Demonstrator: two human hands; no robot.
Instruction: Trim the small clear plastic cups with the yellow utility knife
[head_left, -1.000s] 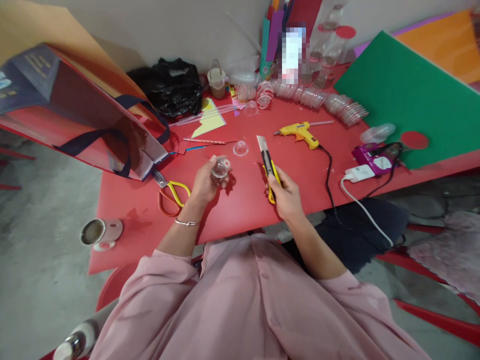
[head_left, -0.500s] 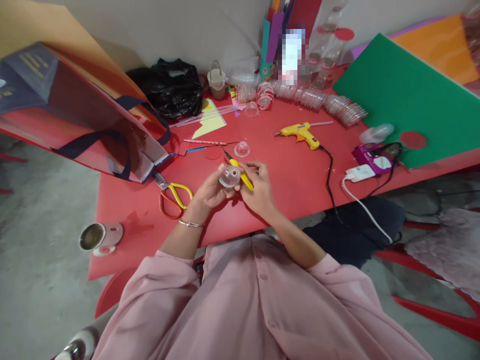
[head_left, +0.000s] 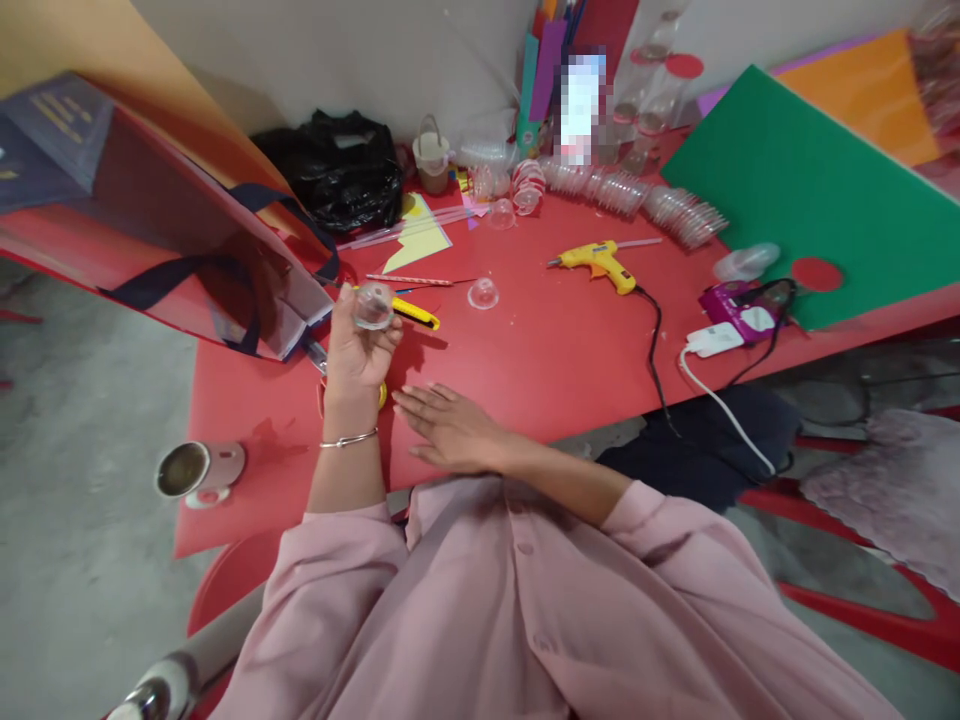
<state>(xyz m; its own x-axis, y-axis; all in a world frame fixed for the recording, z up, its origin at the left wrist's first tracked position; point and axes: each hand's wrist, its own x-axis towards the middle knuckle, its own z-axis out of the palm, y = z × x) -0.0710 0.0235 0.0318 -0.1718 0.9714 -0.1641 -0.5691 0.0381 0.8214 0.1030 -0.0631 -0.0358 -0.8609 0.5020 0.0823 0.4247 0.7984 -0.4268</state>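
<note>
A clear plastic dome lid (head_left: 373, 306) is held up in my left hand (head_left: 361, 350), over the left part of the red table. Just right of the lid lies a yellow cutter (head_left: 417, 313). My right hand (head_left: 448, 425) is spread flat, palm down, near the table's front edge, with nothing in it. Another clear dome lid (head_left: 484, 293) rests farther back on the table. Scissors (head_left: 383, 395) are mostly hidden behind my left wrist.
A yellow glue gun (head_left: 600, 262) with a black cord lies right of centre. Stacked clear cups (head_left: 622, 192) line the back. A mug (head_left: 201, 470) stands front left, below a large bag (head_left: 180, 220). A green board (head_left: 810, 200) leans at the right.
My left hand has moved left and back with the lid. My right hand has let go of the cutter, moved towards the front left and opened. The cutter now lies farther left.
</note>
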